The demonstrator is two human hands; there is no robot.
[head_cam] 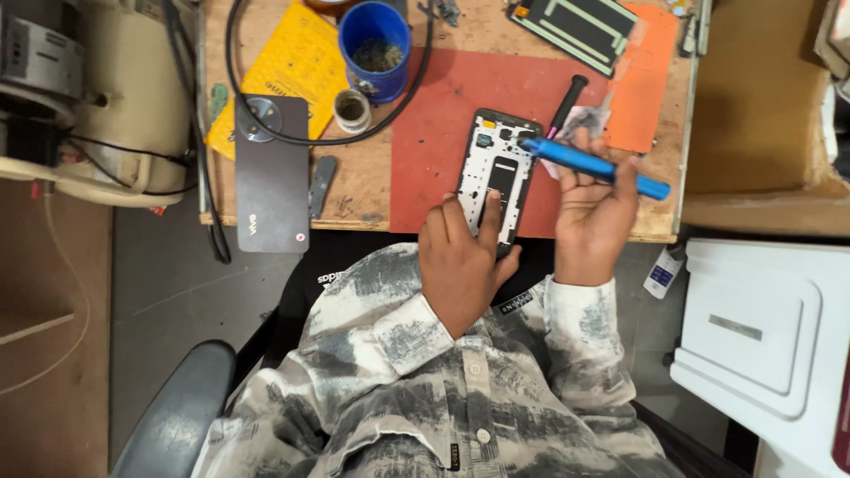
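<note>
We have the opened black smartphone frame with exposed white inner plate (498, 181) lying flat on the red rubber work mat (434, 133), left hand (460, 261) pinning its lower end with fingers spread flat, gripping nothing. Right hand (591, 212) has fingers curled closed around the slim blue screwdriver (591, 165), tip at the frame's top edge. We judge the frame light, thin and fragile; hold by the edges, not the boards

Phone frame (496, 173) lies on mat (425, 142); cup (374, 49) behind it, phone (272, 173) left, screen panel (575, 31) behind right, on workbench (354, 190).
</note>
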